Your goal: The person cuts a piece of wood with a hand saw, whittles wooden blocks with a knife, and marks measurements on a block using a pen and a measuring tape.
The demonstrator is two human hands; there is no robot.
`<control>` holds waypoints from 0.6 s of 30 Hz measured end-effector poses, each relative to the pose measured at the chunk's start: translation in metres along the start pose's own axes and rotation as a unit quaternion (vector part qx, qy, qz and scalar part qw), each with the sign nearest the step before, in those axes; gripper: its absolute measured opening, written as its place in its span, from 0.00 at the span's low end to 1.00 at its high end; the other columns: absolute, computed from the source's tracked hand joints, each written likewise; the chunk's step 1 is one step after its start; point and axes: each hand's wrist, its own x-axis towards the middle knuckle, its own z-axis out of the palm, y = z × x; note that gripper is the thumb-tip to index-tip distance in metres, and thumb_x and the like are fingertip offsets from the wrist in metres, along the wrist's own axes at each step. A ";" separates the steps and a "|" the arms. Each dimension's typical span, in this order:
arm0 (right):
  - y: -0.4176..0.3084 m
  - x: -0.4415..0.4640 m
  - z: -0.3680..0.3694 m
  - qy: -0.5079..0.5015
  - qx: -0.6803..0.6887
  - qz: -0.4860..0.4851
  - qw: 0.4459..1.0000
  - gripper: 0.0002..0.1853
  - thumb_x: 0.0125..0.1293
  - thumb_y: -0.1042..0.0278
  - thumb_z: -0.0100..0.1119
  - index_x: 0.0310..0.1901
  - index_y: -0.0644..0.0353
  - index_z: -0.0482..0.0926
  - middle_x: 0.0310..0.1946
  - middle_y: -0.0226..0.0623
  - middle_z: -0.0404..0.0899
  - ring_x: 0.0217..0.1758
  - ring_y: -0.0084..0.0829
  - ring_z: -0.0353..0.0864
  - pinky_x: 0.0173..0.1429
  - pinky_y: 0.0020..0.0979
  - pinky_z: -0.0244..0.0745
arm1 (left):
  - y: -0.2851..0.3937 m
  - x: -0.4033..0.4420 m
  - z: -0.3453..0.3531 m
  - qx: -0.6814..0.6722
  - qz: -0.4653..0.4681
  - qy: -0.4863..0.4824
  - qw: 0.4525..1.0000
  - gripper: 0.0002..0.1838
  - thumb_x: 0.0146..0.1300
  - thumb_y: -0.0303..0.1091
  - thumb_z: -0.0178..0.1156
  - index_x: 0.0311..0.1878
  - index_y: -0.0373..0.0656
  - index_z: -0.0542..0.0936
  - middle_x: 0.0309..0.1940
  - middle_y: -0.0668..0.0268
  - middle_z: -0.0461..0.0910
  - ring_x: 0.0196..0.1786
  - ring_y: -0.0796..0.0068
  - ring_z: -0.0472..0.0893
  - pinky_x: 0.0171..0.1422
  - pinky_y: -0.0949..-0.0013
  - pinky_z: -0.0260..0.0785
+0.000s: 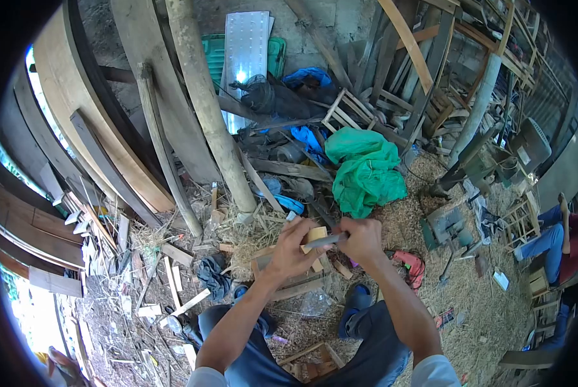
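Note:
My left hand [285,253] is closed round a small block of pale wood [316,234], held up in front of my knees. In my right hand [362,240] is a flat grey blade-like tool [326,241]; its handle is hidden in the fist. The tool's flat part lies across the near side of the block and seems to touch it. Whether it is a knife, a file or a chisel I cannot tell. Below my hands are pieces of wood [295,289] on the ground between my feet.
Wood shavings and offcuts [173,284] cover the ground. A wooden post [211,109] and long boards [95,103] stand at the left. Ahead lies a green plastic sheet [366,171]. A red object [410,267] is right of my knee. Another person [550,242] sits at the far right.

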 end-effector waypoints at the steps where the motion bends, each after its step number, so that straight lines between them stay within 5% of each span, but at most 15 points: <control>1: -0.002 0.001 0.004 -0.012 -0.025 -0.045 0.999 0.05 0.44 0.64 0.66 0.22 0.51 0.79 0.16 0.38 0.77 0.21 0.41 0.81 0.26 0.40 0.73 | 0.004 0.002 -0.002 0.025 0.017 -0.004 1.000 0.19 0.54 0.40 0.71 0.41 0.38 0.76 0.30 0.61 0.70 0.33 0.61 0.71 0.41 0.61 0.65; 10: -0.002 -0.001 0.015 -0.014 -0.063 -0.111 0.992 0.10 0.45 0.63 0.66 0.24 0.56 0.75 0.17 0.40 0.77 0.21 0.42 0.80 0.26 0.40 0.73 | 0.003 0.000 0.002 0.037 0.020 -0.013 0.999 0.21 0.48 0.41 0.74 0.39 0.40 0.77 0.31 0.59 0.75 0.37 0.56 0.74 0.43 0.60 0.65; 18: 0.003 -0.007 0.015 -0.040 -0.067 -0.050 0.996 0.09 0.45 0.64 0.67 0.27 0.55 0.77 0.19 0.38 0.79 0.23 0.42 0.81 0.28 0.40 0.74 | 0.001 0.001 0.012 0.040 0.031 -0.014 0.999 0.23 0.50 0.47 0.72 0.38 0.40 0.77 0.29 0.60 0.73 0.34 0.57 0.74 0.40 0.59 0.65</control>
